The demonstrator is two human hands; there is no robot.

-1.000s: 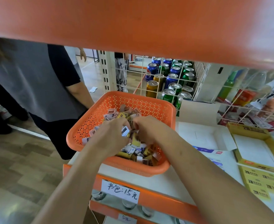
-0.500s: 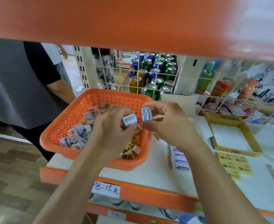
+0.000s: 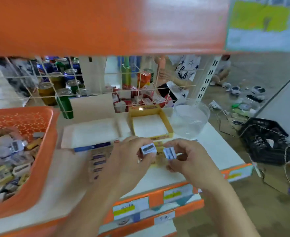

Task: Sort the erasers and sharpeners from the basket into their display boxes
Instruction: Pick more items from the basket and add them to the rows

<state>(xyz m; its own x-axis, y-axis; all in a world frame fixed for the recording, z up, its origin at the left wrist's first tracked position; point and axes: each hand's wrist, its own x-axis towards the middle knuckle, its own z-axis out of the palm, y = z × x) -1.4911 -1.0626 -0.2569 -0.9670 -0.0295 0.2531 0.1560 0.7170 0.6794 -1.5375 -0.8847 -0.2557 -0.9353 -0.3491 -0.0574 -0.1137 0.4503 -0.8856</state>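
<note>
My left hand (image 3: pixel 132 159) pinches a small white sharpener (image 3: pixel 148 149) over the white shelf. Close beside it, my right hand (image 3: pixel 188 158) pinches a second small sharpener (image 3: pixel 170 153), bluish white. Both hands hover just in front of two display boxes: a white and blue box (image 3: pixel 92 134) with its lid up, and a yellow box (image 3: pixel 167 122) with a white floor. The orange basket (image 3: pixel 43 154) stands at the left, heaped with several erasers and sharpeners (image 3: pixel 8 159).
A clear plastic tub (image 3: pixel 190 118) stands right of the yellow box. A wire grid (image 3: pixel 106 82) backs the shelf, with drink cans and cartons behind it. An orange shelf (image 3: pixel 106 26) hangs overhead. A black crate (image 3: pixel 264 139) and clutter lie on the floor at the right.
Both hands lifted out of the basket, each with a sharpener, and moved right to the front of the display boxes. The view swung right, so the basket now sits at the left edge.
</note>
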